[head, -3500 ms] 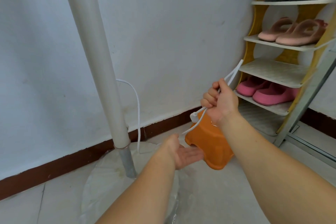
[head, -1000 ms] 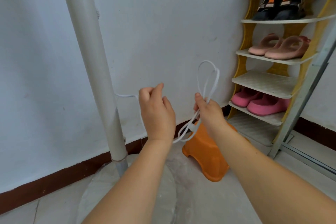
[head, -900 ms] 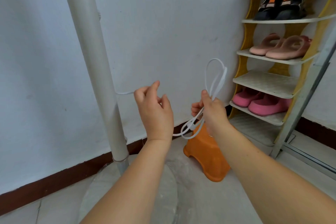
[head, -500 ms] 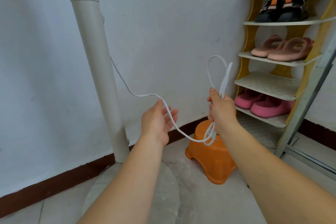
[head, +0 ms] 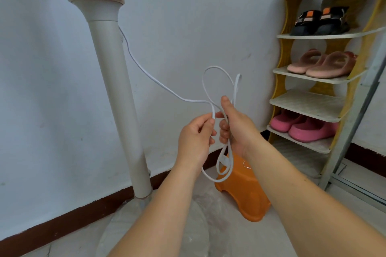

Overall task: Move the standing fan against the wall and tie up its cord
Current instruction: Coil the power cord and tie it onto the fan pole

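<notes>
The fan (head: pixel 112 81) is seen standing close to the wall (head: pixel 188 16), its pole upright with a slight lean and its round base (head: pixel 150 233) flat on the floor (head: pixel 292 231). The white cord (head: pixel 146 73) is led from behind the pole's upper end, down and rightward, to the hands. There it is gathered into loops: two are raised above the right hand (head: pixel 236 125), others are hung below it, over the stool (head: pixel 244 190). The bundle is gripped by the right hand, thumb up, fingers curled round the strands. A single strand is pinched by the left hand (head: pixel 196 140), just beside the right. Both forearms are stretched forward from below. A shoe rack (head: pixel 309 100) holding several pairs is set in the right corner.
</notes>
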